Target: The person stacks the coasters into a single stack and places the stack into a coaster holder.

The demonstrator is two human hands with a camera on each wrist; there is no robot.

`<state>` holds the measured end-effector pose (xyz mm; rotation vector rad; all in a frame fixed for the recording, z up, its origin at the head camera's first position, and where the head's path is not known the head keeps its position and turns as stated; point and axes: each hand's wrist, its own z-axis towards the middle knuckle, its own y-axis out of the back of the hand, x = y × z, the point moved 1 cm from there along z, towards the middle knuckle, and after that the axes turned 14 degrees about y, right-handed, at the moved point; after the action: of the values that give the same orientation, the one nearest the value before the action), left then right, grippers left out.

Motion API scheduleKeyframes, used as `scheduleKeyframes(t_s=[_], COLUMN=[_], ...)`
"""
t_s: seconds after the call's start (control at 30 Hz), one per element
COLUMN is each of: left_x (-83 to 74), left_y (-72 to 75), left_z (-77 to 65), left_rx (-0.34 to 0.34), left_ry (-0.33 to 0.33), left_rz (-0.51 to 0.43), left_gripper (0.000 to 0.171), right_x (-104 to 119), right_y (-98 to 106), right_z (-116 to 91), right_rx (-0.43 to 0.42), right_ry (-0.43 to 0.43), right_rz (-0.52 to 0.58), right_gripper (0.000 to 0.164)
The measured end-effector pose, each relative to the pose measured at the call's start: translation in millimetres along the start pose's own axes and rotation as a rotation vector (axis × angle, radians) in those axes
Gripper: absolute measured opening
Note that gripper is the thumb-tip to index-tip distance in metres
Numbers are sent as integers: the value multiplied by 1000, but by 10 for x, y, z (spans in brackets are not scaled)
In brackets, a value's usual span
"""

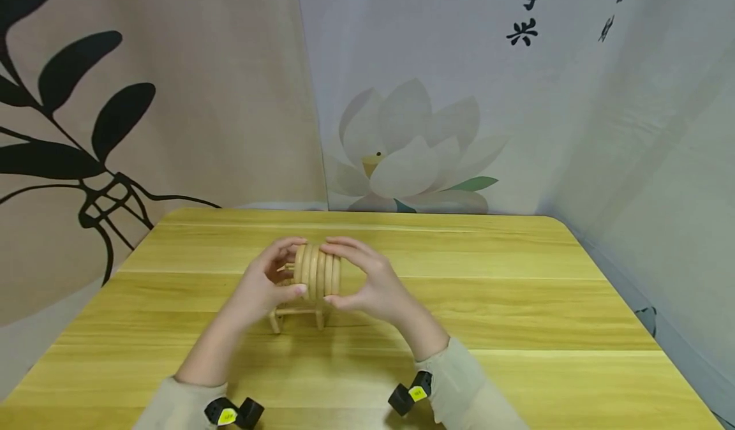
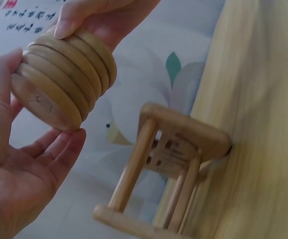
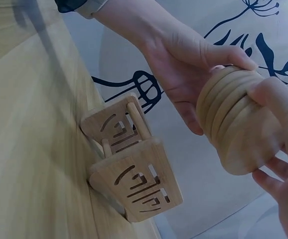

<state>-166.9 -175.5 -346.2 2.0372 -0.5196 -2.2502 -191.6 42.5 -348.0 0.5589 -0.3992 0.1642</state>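
Observation:
Both hands grip a stack of several round wooden coasters (image 1: 318, 272), raised above the table and turned on its side. My left hand (image 1: 263, 284) holds the left end with thumb and fingers around the rim. At the other end, my right hand (image 1: 373, 281) pinches the edge between thumb and fingers. Faint marks show on the end coaster's face (image 2: 42, 104) in the left wrist view. Below the stack stands a wooden coaster rack (image 3: 149, 164), its two end panels cut with slots and joined by round rods. No coasters show between its panels.
The rack rests on a wood-grain table (image 1: 488, 315). Behind the table hangs a pale cloth backdrop (image 1: 241, 98) printed with a lotus, dark leaves and characters. A black device (image 1: 410, 393) sits at the right wrist, and a similar black device (image 1: 233, 413) at the left.

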Motion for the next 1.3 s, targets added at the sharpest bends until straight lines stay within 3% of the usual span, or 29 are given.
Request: scheduleKeyframes(t_s=[0.4, 0.6, 1.3], left_x=[134, 224, 400], left_y=[198, 268, 338], left_z=[43, 76, 100], left_rx=[-15, 2, 50], left_ry=[-95, -111, -81], left_rz=[15, -1, -18], left_gripper=[66, 65, 67], right_x=[-105, -170, -306], right_y=[-138, -194, -365], right_z=[131, 159, 97], right_rx=[39, 63, 79], right_ry=[-41, -40, -57], right_rz=[-4, -14, -25], right_gripper=[70, 69, 69])
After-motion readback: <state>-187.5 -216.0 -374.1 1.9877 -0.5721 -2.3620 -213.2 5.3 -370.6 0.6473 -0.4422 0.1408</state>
